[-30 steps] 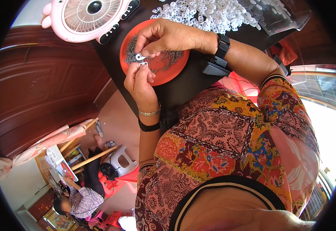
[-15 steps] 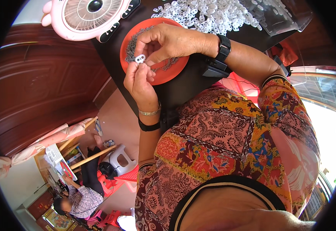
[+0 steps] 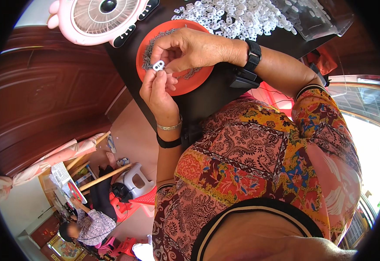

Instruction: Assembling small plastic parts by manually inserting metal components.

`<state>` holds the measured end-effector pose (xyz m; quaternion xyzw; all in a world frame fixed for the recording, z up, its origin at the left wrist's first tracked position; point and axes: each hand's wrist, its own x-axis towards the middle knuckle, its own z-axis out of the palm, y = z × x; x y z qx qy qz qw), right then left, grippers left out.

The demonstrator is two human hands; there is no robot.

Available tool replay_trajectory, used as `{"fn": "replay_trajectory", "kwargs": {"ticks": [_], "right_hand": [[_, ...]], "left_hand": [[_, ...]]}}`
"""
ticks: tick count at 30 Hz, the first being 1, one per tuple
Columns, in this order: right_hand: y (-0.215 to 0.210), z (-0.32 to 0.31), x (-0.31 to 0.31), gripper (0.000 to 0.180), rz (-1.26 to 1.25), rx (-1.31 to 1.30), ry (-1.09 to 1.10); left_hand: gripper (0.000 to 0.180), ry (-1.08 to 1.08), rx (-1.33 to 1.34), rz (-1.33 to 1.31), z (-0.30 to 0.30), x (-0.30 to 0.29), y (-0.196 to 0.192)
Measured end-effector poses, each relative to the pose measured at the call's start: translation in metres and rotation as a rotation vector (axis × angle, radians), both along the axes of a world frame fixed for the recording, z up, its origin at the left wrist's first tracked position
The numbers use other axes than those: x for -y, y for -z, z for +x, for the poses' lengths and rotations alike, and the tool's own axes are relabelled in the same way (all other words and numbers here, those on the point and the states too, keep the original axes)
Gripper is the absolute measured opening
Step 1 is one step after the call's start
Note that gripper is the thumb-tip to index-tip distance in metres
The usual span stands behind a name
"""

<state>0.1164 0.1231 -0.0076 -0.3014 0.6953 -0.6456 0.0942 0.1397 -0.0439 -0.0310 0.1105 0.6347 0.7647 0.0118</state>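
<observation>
Over an orange-red plate, both hands meet at a small white plastic piece with two round holes. My left hand pinches it from below between thumb and fingertip. From above, my right hand is closed with its thumb and index finger at the same piece; whether it also grips something smaller between the fingertips is hidden. Many small grey pieces lie in the plate, partly covered by my right hand. A big heap of similar white pieces is spread on the dark table beyond the plate.
A pink fan stands at the table's far left. At the far right, a clear plastic container holds more white pieces. Another person sits at lower left, near a grey stool. The table edge runs left of the plate.
Both hands stay nearly in place around the white piece, with only slight shifts of the fingers. The plate has barely moved in the picture.
</observation>
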Motion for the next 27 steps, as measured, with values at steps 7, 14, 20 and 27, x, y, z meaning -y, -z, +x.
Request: {"fn": "replay_trajectory", "kwargs": {"ticks": [7, 14, 20, 27], "right_hand": [[0.0029, -0.0012, 0.0005, 0.019, 0.006, -0.019, 0.016], [-0.0003, 0.0038, 0.002, 0.02, 0.005, -0.009, -0.003], [-0.0016, 0.0062, 0.0029, 0.019, 0.06, -0.078, 0.038], [0.0004, 0.0059, 0.0045, 0.028, 0.246, -0.457, 0.202]], "left_hand": [[0.023, 0.031, 0.032, 0.062, -0.001, 0.0012, 0.0014], [0.02, 0.06, 0.027, 0.058, -0.0005, 0.0009, 0.0], [0.019, 0.014, 0.066, 0.065, 0.0009, -0.0017, -0.0044], [0.022, -0.021, 0.077, -0.006, -0.0019, 0.0003, -0.0014]]}}
